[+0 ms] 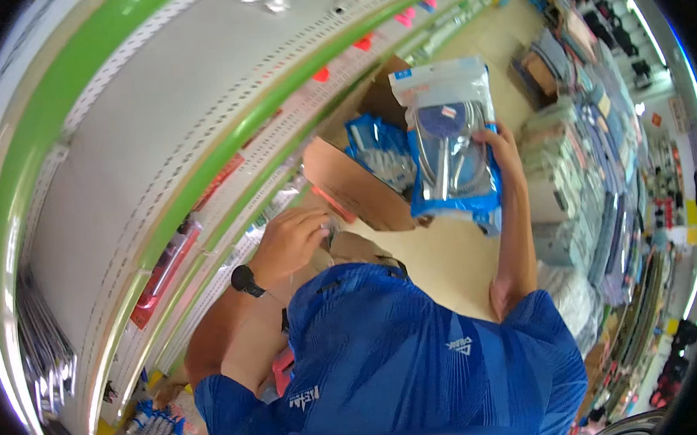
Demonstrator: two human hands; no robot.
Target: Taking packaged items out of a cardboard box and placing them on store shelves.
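My right hand (501, 146) grips the right edge of a clear and blue plastic pouch (455, 143); a coiled metal shower hose shows through its window. Just left of the pouch, more blue and clear packages (382, 151) lie in an open cardboard box (355, 183). My left hand (295, 239), with a black watch on its wrist, is below and left of the box, its fingers bent. A small dark thing shows at its fingertips, but whether the hand holds it cannot be told.
Shop shelves with green edge strips (241, 149) run along my left, with packaged goods (167, 269) on a lower level. Stacks of folded textiles (551, 167) stand on the right. The pale floor (449, 265) shows below the box. More packaged goods (154, 434) lie at the lower left.
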